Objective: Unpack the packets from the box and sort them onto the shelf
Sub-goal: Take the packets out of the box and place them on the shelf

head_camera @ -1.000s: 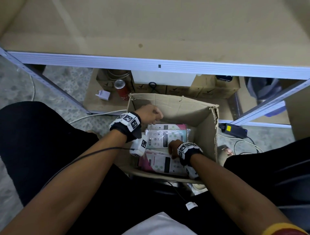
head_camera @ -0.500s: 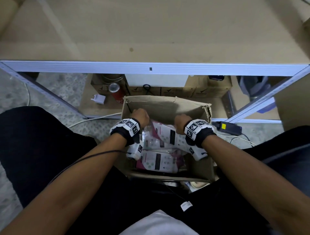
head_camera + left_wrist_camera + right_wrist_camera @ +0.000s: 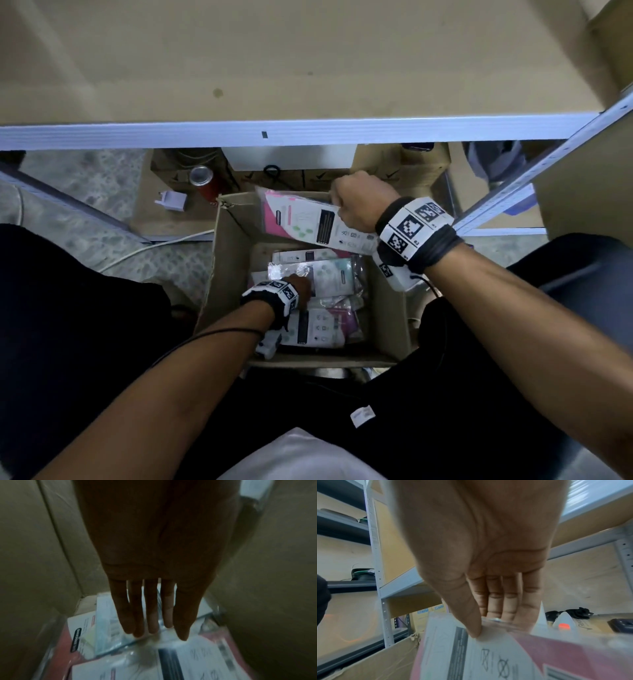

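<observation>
From up here I see my right hand (image 3: 356,202) lifted above the far edge of the cardboard box (image 3: 233,246), thumb on top and fingers underneath, pinching a pink-and-white packet (image 3: 301,219) by one end. The right wrist view confirms it — the thumb presses down on the packet's (image 3: 488,655) white printed face while the fingers (image 3: 510,601) back it from behind. The packet hangs tilted over the box opening, just below the pale metal edge of the shelf (image 3: 308,132).

My left hand (image 3: 301,282) is down inside the box, fingers straight and relaxed, their tips resting on a clear-wrapped teal packet (image 3: 334,275) on top of the pile; it grips nothing. In the left wrist view those fingers (image 3: 150,615) reach flat over the glossy wrappers, with more pink packets (image 3: 180,666) lying beneath.

A red can (image 3: 205,181) and a white plug adapter (image 3: 171,202) sit on the floor-level board behind the box — well apart from both hands.
</observation>
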Demonstrator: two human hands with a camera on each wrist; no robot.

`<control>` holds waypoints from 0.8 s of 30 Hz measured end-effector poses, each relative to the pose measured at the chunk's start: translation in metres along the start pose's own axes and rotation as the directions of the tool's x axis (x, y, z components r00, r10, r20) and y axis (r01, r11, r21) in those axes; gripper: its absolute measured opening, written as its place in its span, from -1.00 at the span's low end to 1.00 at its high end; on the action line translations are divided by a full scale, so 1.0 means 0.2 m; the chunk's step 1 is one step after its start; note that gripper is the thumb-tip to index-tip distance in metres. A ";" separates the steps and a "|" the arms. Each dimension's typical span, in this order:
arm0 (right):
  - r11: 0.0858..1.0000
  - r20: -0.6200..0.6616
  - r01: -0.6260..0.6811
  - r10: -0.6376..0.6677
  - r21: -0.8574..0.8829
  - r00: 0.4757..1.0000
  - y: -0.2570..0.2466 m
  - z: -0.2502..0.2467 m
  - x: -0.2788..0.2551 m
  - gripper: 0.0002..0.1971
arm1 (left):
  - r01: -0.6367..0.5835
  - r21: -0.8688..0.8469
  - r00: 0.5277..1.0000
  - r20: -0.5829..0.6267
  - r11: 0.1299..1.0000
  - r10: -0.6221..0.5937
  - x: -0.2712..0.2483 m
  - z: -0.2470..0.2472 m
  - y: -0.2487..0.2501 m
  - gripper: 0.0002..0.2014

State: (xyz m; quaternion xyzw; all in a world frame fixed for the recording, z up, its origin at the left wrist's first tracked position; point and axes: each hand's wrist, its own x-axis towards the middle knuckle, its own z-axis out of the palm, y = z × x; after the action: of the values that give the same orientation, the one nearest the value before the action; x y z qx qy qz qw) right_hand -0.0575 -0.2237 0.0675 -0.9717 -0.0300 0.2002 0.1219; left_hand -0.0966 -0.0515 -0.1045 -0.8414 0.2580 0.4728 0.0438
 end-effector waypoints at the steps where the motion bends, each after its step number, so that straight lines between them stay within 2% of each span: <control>1: 1.000 -0.001 0.009 -0.009 0.014 1.000 0.00 0.00 -0.01 -0.83 | -0.007 0.026 1.000 0.009 1.000 0.007 0.02 0.04 0.00 -0.40; 3: 0.999 0.001 0.032 -0.032 0.016 0.999 0.01 0.00 -0.02 -0.83 | 0.011 0.061 0.999 0.038 0.998 -0.013 0.05 0.10 0.00 -0.29; 7: 0.997 0.011 0.068 -0.068 0.041 0.998 0.02 0.02 -0.06 -0.84 | 0.049 0.004 0.996 0.072 0.999 -0.049 0.09 0.12 -0.02 -0.33; 11: 0.996 0.008 0.074 -0.074 0.057 0.997 0.01 0.02 -0.07 -0.83 | 0.029 0.044 1.000 -0.012 0.999 -0.028 0.13 0.13 -0.05 -0.35; 15: 0.996 0.021 0.075 -0.076 0.053 0.997 0.00 0.03 -0.07 -0.84 | 0.050 0.073 0.999 0.001 0.996 -0.050 0.15 0.16 -0.03 -0.49; 21: 0.992 0.020 0.110 -0.112 0.063 0.994 -0.01 0.04 -0.08 -0.86 | 0.033 0.147 0.999 -0.039 0.989 -0.027 0.16 0.17 -0.04 -0.45; 24: 0.992 0.027 0.108 -0.110 0.065 0.994 -0.02 0.04 -0.08 -0.83 | 0.016 0.128 0.999 -0.030 0.992 -0.012 0.18 0.17 -0.05 -0.36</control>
State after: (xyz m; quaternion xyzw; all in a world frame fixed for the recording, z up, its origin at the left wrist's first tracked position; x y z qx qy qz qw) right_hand -0.0748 -0.2207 0.0679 -0.9611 -0.0783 0.2087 0.1630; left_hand -0.1027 -0.0472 -0.1541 -0.8453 0.2826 0.4429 0.0972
